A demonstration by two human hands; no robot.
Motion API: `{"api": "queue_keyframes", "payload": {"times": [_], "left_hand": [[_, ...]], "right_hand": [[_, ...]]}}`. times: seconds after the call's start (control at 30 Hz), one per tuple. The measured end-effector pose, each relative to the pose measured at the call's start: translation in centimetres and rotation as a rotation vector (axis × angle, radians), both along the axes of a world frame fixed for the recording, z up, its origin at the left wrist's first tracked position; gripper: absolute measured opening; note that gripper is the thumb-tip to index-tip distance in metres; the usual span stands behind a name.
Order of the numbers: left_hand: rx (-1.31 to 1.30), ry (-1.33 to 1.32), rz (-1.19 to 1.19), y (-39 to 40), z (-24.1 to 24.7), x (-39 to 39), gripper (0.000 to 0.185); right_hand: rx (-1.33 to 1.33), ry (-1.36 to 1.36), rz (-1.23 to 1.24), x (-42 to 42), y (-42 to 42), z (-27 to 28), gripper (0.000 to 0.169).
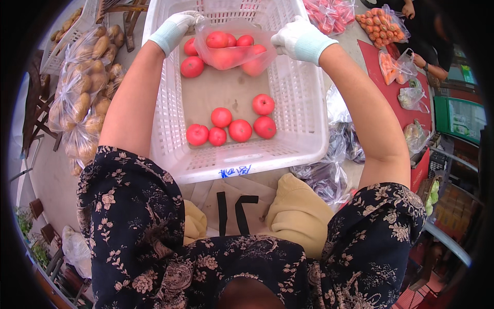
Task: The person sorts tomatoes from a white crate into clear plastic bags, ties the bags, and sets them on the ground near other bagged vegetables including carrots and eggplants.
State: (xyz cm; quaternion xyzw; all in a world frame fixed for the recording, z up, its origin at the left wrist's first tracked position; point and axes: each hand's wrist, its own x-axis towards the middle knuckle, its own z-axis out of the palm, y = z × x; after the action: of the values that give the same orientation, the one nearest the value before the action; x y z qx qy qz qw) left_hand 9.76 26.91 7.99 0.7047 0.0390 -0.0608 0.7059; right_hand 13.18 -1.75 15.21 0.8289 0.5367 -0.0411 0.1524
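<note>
A clear plastic bag (231,63) with several tomatoes in it hangs between my two gloved hands, low over the far part of a white plastic crate (239,164). My left hand (185,25), in a white glove with a pale blue cuff, pinches the bag's left edge. The right edge is gripped by my right hand (291,38), gloved alike. Two loose tomatoes (192,67) lie just left of the bag, partly behind it. Several more tomatoes (240,130) rest on the crate's bottom near its closest wall.
Bagged potatoes (83,85) lie left of the crate, beside another white crate (58,50). Purple produce in bags (328,177) sits to the right. Farther right are bagged carrots (380,27) and a red surface (420,96) with more bags. Another person's hand (418,60) is beside a carrot bag.
</note>
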Motion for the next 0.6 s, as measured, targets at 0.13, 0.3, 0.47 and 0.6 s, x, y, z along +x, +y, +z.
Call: {"api": "queue_keyframes", "payload": {"times": [0.13,0.3,0.47,0.6], "left_hand": [[-0.146,-0.062,-0.088,1.8,0.7,-0.8,0.014],[0.356,0.09,-0.257,-0.2,1.3,-5.6,0.014],[1.074,-0.057,-0.363,-1.6,3.1,-12.7,0.024],[1.336,0.048,-0.536,-2.9,4.8,-14.1,0.025]], "right_hand": [[-0.009,0.046,-0.034,-1.6,-1.3,0.7,0.015],[-0.046,0.159,0.093,-7.8,-2.4,-1.0,0.014],[-0.094,0.191,-0.018,-12.6,-2.6,-1.4,0.012],[0.078,0.028,-0.343,-12.3,-2.8,-1.8,0.015]]}}
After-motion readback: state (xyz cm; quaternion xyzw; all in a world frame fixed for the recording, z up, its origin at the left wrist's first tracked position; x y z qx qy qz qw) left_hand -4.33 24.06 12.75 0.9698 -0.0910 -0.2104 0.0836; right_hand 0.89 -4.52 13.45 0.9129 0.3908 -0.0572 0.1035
